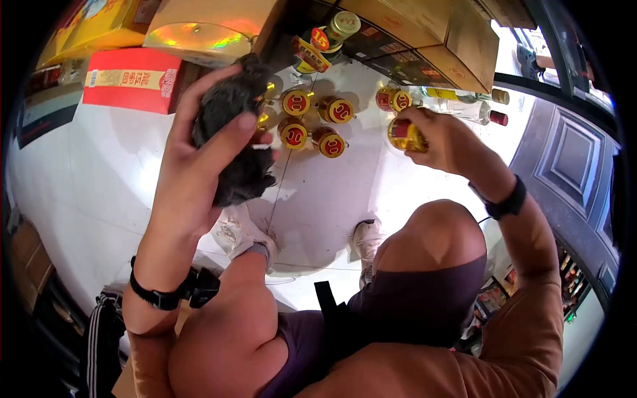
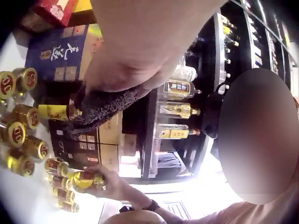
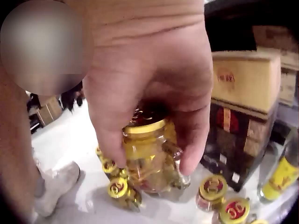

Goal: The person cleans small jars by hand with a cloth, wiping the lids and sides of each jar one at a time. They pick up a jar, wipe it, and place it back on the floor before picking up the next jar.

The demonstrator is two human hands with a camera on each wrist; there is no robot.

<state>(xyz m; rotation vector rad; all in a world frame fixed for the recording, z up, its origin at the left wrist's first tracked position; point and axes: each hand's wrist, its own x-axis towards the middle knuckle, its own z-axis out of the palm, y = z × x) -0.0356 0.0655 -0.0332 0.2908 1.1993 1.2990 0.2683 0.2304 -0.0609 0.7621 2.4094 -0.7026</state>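
My left hand (image 1: pixel 182 169) grips a bunched dark grey cloth (image 1: pixel 242 179), thumb across its front, raised above the floor in the head view. In the left wrist view the same fuzzy cloth (image 2: pixel 105 109) hangs beneath the palm. My right hand (image 1: pixel 444 136) holds a small glass jar (image 1: pixel 403 134) with a gold-rimmed lid. Seen from the right wrist, thumb and fingers straddle this jar (image 3: pixel 145 156), which has yellowish contents. Between the hands, several similar jars (image 1: pixel 294 103) with red and gold lids stand on the floor. Another jar (image 1: pixel 400 100) stands just beyond the right hand.
At the far left are a red box (image 1: pixel 126 78) and a larger carton (image 1: pixel 206 16). Stacked cartons (image 1: pixel 458 50) line the back right, with a bigger lidded jar (image 1: pixel 345 25) beside them. Clear bottles (image 1: pixel 474 113) stand near the dark door (image 1: pixel 564 156). White shoes (image 1: pixel 242 232) are on the floor below.
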